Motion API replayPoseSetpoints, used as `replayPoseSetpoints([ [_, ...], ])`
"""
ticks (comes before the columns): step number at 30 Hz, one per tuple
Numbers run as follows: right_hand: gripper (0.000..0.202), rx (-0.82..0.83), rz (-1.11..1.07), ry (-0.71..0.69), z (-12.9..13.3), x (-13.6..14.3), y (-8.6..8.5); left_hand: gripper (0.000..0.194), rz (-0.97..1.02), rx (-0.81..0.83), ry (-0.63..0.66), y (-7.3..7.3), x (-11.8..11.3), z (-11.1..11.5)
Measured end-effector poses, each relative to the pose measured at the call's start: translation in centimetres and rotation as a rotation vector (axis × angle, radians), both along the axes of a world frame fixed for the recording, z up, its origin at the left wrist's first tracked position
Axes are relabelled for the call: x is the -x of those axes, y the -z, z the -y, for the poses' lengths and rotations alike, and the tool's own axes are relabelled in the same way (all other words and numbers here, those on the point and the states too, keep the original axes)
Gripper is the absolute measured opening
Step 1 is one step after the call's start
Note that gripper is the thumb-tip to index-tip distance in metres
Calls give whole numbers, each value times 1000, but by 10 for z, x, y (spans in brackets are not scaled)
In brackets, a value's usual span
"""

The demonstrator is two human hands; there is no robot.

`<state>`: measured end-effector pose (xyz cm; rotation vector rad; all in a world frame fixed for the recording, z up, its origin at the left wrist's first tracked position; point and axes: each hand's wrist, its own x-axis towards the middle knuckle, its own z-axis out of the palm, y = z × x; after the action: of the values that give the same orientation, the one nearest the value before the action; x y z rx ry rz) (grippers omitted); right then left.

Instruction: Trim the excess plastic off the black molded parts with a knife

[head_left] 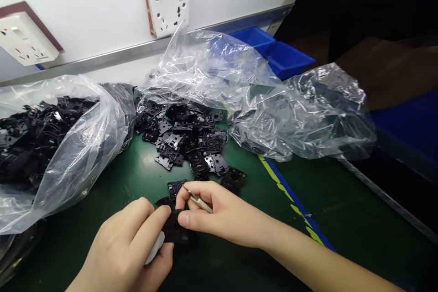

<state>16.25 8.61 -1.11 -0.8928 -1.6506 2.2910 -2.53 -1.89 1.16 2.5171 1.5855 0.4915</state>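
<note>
Black part [176, 230], both hands [219, 212] pinching

A white wall [102, 4] with two sockets [168, 2] rises behind the green bench [342, 210].

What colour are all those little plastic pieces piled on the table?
Black. The little plastic pieces show best in the head view, piled on the green table.

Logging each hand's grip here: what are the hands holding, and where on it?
Both hands pinch one small black plastic part: left hand at its left edge, right hand at its top. The right hand's grip also holds a thin metal tool along its shaft.
</note>
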Motion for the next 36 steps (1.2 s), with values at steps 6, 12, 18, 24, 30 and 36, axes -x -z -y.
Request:
replayPoseSetpoints([
  [6,48,2,-94,63,1,0,1,28,526,99,-313,-4,16,-11],
  [12,35,-63,-65,79,-3,-3,2,23,1197,195,-905,-4,28,-21],
  [18,23,-118,-53,85,-3,-3,5,21,1190,211,-666,-5,16,-10],
  [24,23,-92,-79,107,-2,-2,5,23,1035,93,-547,-3,6,-4],
  [30,37,9,-141,117,2,0,5,45,702,104,-61,9,13,-14],
  [36,19,-49,-116,93,9,-1,1,31,588,445,-32,17,8,-19],
])
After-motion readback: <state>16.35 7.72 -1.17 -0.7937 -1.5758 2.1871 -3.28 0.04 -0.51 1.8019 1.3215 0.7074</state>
